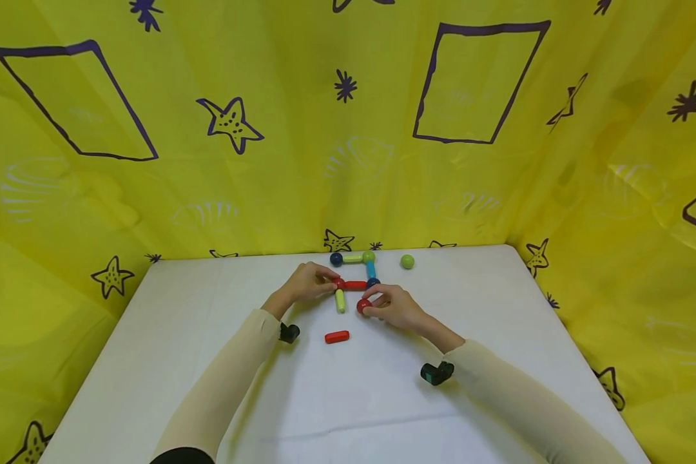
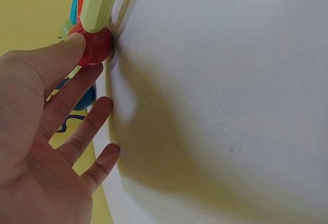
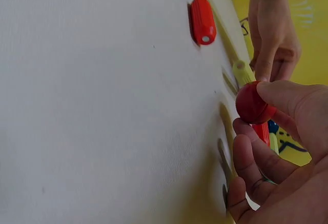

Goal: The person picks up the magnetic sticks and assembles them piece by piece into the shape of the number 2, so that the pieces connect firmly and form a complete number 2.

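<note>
My left hand (image 1: 312,281) pinches a red ball (image 2: 98,45) at the corner of a chain of coloured rods and balls. From that ball a pale yellow-green rod (image 1: 340,301) points toward me, and a red rod (image 1: 356,285) runs right to a dark blue ball (image 1: 373,282). A light blue rod (image 1: 371,269) leads back to a green ball (image 1: 368,256), then a yellow-green rod (image 1: 352,259) to another dark blue ball (image 1: 336,260). Between thumb and fingertips my right hand (image 1: 399,307) holds a second red ball (image 3: 252,104), right of the rod's free end.
A loose red rod (image 1: 337,336) lies on the white table (image 1: 348,386), nearer to me than the chain. A loose green ball (image 1: 407,261) sits at the back right. Behind the table hangs a yellow patterned curtain (image 1: 290,180).
</note>
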A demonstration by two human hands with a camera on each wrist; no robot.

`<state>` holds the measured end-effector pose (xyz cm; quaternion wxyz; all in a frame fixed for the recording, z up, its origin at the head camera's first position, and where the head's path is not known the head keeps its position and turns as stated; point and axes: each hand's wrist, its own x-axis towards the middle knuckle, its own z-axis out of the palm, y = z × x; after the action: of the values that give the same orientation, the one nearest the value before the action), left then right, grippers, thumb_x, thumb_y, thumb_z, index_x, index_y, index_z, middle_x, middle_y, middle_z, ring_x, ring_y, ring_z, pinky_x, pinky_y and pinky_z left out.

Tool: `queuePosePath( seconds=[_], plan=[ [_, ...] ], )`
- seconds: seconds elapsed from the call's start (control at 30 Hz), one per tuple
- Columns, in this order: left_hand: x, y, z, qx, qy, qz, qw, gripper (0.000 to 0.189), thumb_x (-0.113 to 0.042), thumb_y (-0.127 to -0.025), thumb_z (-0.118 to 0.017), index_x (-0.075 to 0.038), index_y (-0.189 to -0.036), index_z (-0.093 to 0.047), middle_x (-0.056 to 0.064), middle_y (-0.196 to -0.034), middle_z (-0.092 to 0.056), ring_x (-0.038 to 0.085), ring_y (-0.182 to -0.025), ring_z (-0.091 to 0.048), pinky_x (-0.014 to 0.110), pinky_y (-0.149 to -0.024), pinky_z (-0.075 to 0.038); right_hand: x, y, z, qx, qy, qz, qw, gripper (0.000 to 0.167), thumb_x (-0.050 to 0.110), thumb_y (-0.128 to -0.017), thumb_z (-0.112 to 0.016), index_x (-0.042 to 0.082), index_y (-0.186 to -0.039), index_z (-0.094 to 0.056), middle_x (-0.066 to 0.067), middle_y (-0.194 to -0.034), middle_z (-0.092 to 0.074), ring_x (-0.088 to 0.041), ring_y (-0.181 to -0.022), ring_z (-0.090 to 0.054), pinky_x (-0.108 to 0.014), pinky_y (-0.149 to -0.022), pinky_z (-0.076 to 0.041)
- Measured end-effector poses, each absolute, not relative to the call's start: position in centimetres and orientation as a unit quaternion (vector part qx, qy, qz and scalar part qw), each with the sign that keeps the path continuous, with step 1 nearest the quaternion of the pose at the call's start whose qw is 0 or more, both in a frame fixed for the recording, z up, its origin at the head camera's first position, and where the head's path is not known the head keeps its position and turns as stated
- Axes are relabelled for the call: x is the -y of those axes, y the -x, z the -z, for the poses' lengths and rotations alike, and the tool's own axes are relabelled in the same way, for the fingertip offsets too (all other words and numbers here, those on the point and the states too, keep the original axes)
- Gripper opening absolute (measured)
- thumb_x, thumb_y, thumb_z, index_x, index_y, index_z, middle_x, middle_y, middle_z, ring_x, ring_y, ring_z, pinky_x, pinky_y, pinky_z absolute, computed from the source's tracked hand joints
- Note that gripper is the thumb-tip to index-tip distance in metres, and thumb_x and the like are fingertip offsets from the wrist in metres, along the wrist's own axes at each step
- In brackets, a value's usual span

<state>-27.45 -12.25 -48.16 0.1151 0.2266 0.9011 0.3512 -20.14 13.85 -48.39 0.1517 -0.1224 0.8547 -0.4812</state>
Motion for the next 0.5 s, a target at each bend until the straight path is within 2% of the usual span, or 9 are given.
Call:
queuePosePath(
  seconds=[0.5],
  plan=[
    [12.3,27.4,48.2,-0.904,-0.222,-0.347,0.116,0.027,-0.018,-0.096,-0.075,-0.009,-0.121,-0.077,0.002,-0.111,-0.076,0.019,-0.094,-0.062,0.031,-0.085,-0.053,-11.0,19.7,48.8,-0.850,0.155,0.477,0.163,0.022,0.019,-0.092,-0.079,0.014,-0.112,-0.073,-0.001,-0.093,-0.074,-0.018,-0.078,-0.065,-0.030,-0.069,-0.056]
  ],
)
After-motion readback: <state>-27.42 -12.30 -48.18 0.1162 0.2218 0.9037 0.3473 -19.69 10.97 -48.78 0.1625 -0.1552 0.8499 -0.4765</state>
